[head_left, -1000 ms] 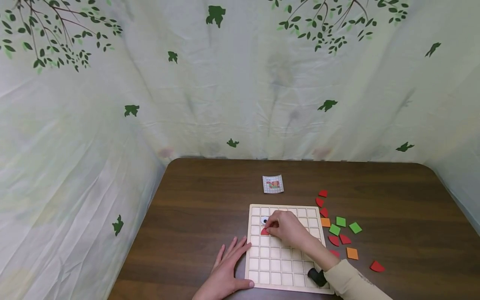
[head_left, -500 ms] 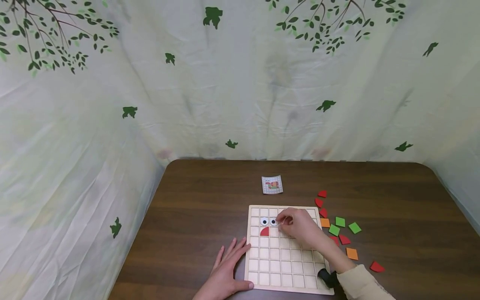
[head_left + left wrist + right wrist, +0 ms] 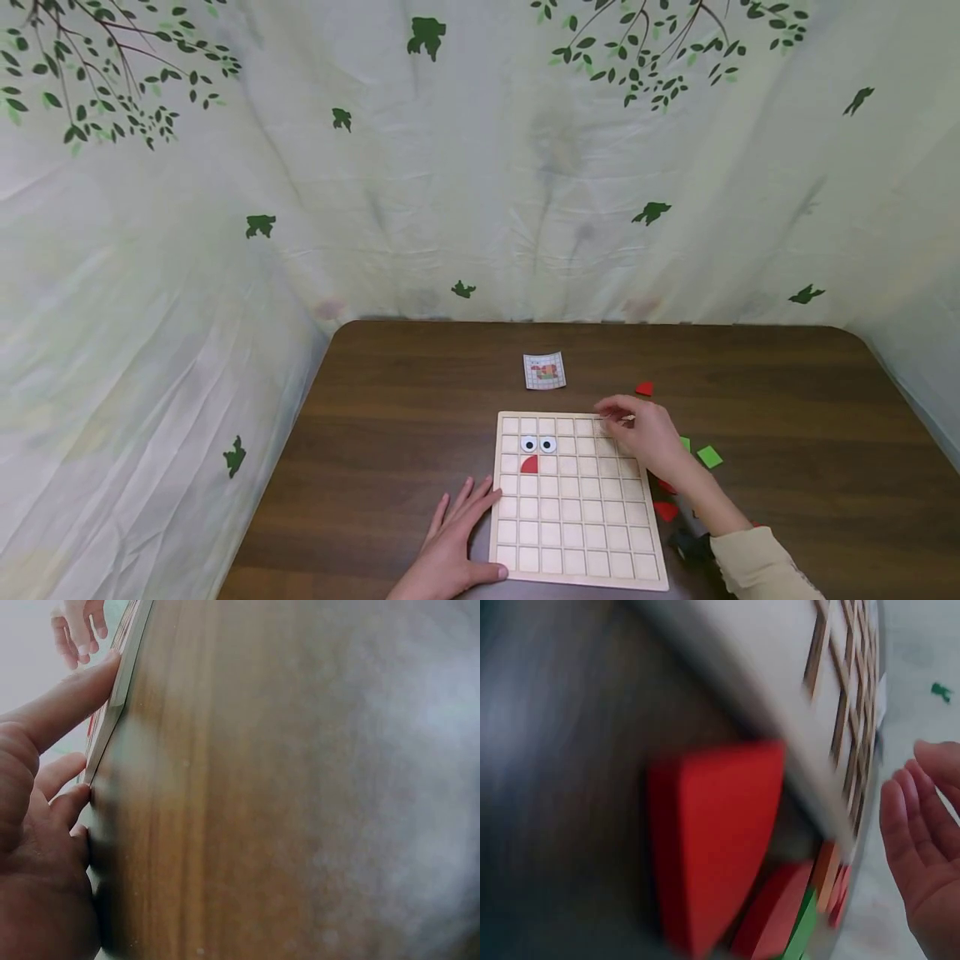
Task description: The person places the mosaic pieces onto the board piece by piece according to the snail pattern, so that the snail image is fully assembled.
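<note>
A pale wooden grid board (image 3: pixel 570 533) lies on the table. Two round eye pieces (image 3: pixel 547 444) sit side by side in its upper left cells, and a red quarter-round piece (image 3: pixel 530 465) fills the cell under the left one. My left hand (image 3: pixel 450 546) rests along the board's left edge, fingers spread and thumb at the lower corner. Over the upper right corner hovers my right hand (image 3: pixel 651 435), its fingers loosely bent. In the right wrist view this right hand (image 3: pixel 930 832) holds nothing, and a red quarter-round piece (image 3: pixel 720 840) lies beside the board.
A small picture card (image 3: pixel 544 372) lies behind the board. Loose pieces lie to the right, among them a green square (image 3: pixel 709 457) and red pieces (image 3: pixel 665 510); my right arm hides some. A leaf-printed curtain (image 3: pixel 450 183) hangs behind the table (image 3: pixel 390 400).
My right hand has let go of the red quarter-round piece in its cell and moved right and back, uncovering the second eye. My left hand stays at the board's edge.
</note>
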Motion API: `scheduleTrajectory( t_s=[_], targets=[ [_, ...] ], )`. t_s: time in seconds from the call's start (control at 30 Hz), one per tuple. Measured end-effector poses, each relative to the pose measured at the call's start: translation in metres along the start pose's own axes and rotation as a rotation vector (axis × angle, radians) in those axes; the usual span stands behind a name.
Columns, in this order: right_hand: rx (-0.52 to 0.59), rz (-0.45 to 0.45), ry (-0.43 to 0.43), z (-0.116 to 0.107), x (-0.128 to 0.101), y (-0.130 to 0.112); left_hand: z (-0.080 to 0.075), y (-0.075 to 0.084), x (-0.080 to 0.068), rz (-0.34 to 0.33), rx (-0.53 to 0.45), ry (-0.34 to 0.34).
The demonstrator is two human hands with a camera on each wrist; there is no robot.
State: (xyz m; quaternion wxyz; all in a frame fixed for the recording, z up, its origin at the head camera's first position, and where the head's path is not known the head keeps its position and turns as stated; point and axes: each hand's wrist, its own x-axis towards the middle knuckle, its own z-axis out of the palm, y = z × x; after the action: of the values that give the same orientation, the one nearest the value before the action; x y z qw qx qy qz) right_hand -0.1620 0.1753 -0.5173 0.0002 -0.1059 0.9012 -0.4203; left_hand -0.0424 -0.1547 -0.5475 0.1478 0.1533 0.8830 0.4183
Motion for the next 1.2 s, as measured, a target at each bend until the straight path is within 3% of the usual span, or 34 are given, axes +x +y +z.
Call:
scheduleTrajectory(
  t_s=[0.23, 0.63, 1.2],
  targets=[
    [0.004, 0.079, 0.042, -0.023, 0.006, 0.022, -0.001, 0.002, 0.001, -0.036, 0.01, -0.02],
    [-0.016, 0.054, 0.07, -0.046, 0.024, 0.057, 0.0, 0.001, 0.002, -0.034, 0.008, -0.02],
    [-0.067, 0.08, -0.061, -0.051, 0.033, 0.063, -0.002, 0.003, 0.001, -0.014, 0.005, -0.011]
  ],
)
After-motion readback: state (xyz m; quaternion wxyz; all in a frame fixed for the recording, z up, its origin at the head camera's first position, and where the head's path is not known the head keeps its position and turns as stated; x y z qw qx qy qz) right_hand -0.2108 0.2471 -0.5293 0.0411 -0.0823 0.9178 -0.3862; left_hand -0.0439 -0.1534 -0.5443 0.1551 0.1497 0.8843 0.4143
